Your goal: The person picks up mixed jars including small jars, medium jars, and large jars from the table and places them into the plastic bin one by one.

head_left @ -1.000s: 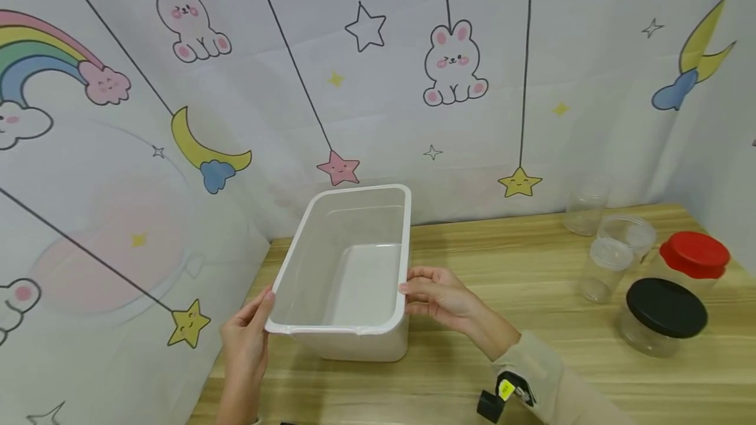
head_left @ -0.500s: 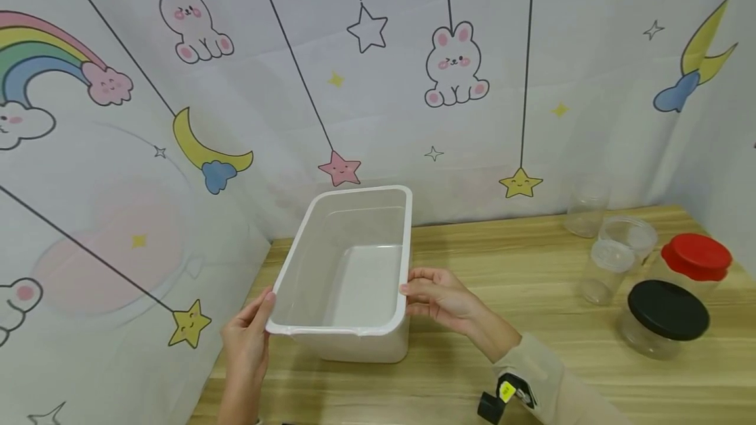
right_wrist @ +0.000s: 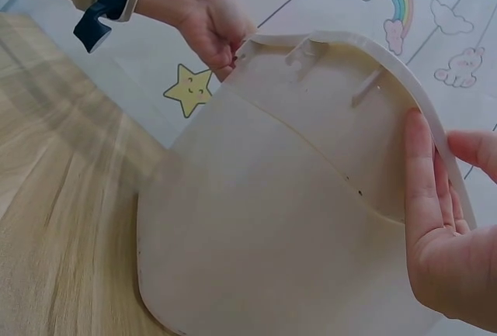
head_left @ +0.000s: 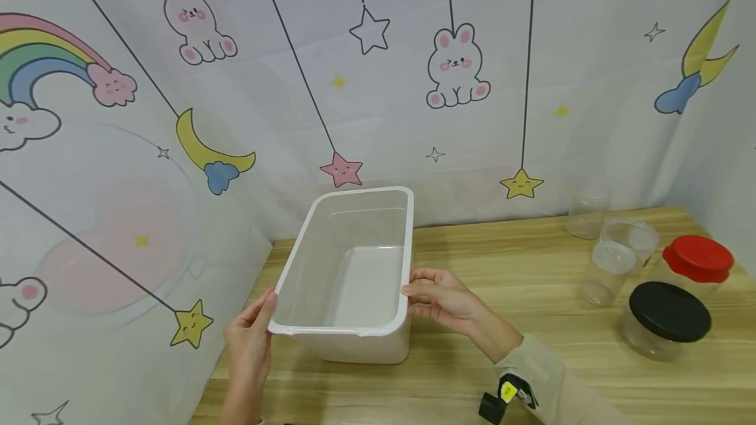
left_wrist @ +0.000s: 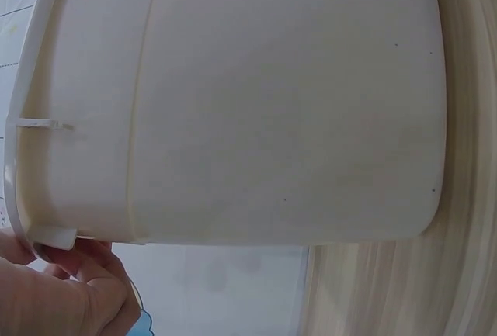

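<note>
A white rectangular plastic bin [head_left: 366, 287] with nothing inside stands on the wooden table in the head view. My left hand [head_left: 249, 336] pinches its rim at the near left corner, and my right hand [head_left: 443, 297] grips the rim on the right side. In the left wrist view the bin's outer wall [left_wrist: 287, 103] fills most of the picture, with the left hand [left_wrist: 70, 285] at the rim's lower left. From the right wrist, the right hand [right_wrist: 450, 219] has its thumb over the rim and its fingers under it against the wall.
Clear jars stand at the right: one with a black lid [head_left: 669, 311], one with a red lid [head_left: 698, 258] and several clear ones [head_left: 611, 267]. A patterned curtain [head_left: 378, 117] hangs behind the wooden table [head_left: 472, 372] and along its left side.
The whole head view has shifted very slightly. Both hands keep their hold on the bin, which has not visibly moved on the table.
</note>
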Demonstrator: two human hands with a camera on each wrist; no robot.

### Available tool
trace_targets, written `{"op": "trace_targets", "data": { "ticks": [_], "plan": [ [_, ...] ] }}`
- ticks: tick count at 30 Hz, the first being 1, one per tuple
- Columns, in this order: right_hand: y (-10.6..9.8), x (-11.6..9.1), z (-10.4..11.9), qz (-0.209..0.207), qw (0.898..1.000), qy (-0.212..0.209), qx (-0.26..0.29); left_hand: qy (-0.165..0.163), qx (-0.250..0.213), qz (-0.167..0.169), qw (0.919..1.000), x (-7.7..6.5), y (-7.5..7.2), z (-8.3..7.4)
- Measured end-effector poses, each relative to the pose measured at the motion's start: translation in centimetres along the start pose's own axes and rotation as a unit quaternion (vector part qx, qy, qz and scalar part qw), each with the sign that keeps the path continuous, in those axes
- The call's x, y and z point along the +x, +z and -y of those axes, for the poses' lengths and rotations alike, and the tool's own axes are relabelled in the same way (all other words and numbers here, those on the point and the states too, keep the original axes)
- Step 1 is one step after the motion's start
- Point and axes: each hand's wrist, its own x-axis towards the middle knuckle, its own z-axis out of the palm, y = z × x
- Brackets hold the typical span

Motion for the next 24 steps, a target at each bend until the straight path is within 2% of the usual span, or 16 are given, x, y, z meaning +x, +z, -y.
{"op": "trace_targets", "data": {
  "ticks": [24],
  "plan": [
    [-0.73,-0.56,0.46,0.004,1.000,-0.002,-0.010,0.011,-0.009,-0.001,0.9999,-0.48,0.52,0.32]
  ]
}}
